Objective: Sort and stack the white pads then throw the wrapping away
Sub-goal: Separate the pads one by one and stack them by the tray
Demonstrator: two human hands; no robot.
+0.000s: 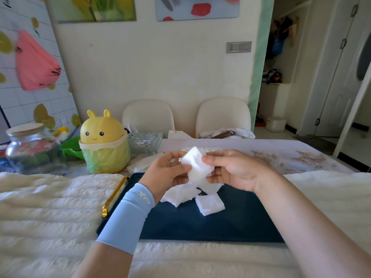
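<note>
Both hands hold a small bunch of white pads [197, 165] above the dark blue tray [230, 223]. My left hand [168, 173], with a light blue sleeve on the wrist, grips the bunch from the left. My right hand [230, 169] pinches it from the right with thumb and fingers. Below the hands a loose heap of white pads [180, 194] lies on the tray, and a small neat stack of pads [209, 204] sits just right of the heap. I cannot tell the wrapping apart from the pads.
A yellow rabbit-shaped bin [104, 144] with a green liner stands at the back left, next to a glass dish [144, 143], a green bowl [73, 147] and a glass jar [33, 149]. White tissues [144, 163] lie behind the tray. Fluffy white cloth [50, 207] covers the table's near side. Two chairs stand beyond.
</note>
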